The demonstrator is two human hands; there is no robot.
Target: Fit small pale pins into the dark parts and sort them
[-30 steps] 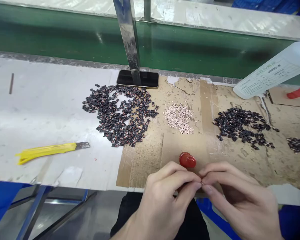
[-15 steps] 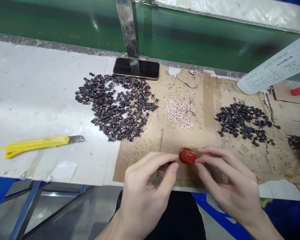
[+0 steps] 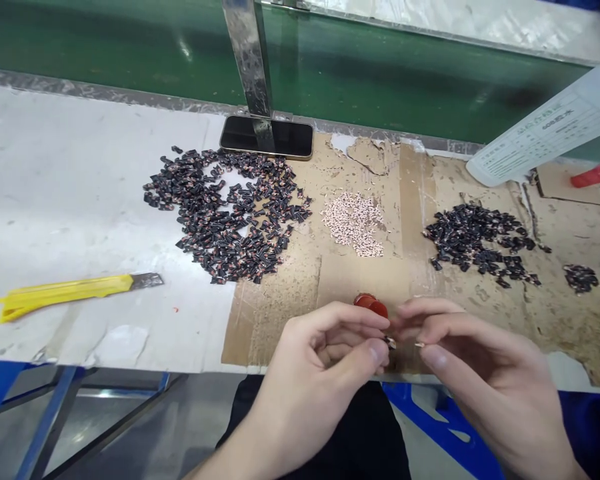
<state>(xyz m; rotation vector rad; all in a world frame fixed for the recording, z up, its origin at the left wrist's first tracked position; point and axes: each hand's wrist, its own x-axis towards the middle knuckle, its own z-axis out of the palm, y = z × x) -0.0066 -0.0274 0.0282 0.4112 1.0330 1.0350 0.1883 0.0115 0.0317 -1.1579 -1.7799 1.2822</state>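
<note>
My left hand [image 3: 325,360] pinches a small black piece [image 3: 390,342] with a pale tip between thumb and forefinger. Facing it, my right hand [image 3: 485,373] is closed on a tiny pale piece [image 3: 419,345]; a small gap separates the two pieces. Just behind my fingertips a red translucent cap [image 3: 375,305] rests on the cardboard, partly covered by my left hand. Beyond it lies a heap of tiny pinkish pieces [image 3: 353,223]. A large spread of small black pieces [image 3: 235,243] with coppery ends is to the left of that heap.
More black pieces [image 3: 473,233] lie to the right, with a smaller cluster [image 3: 581,278] farther out. A yellow utility knife [image 3: 70,290], blade exposed, lies at left. A phone [image 3: 285,138] sits against a metal post [image 3: 250,60]. A white bottle [image 3: 535,137] leans near a red tube [image 3: 593,176].
My hands have moved from the red cap toward the table's front edge, and a pale piece now shows in my right fingers. Another person's hand at the far right has left the view.
</note>
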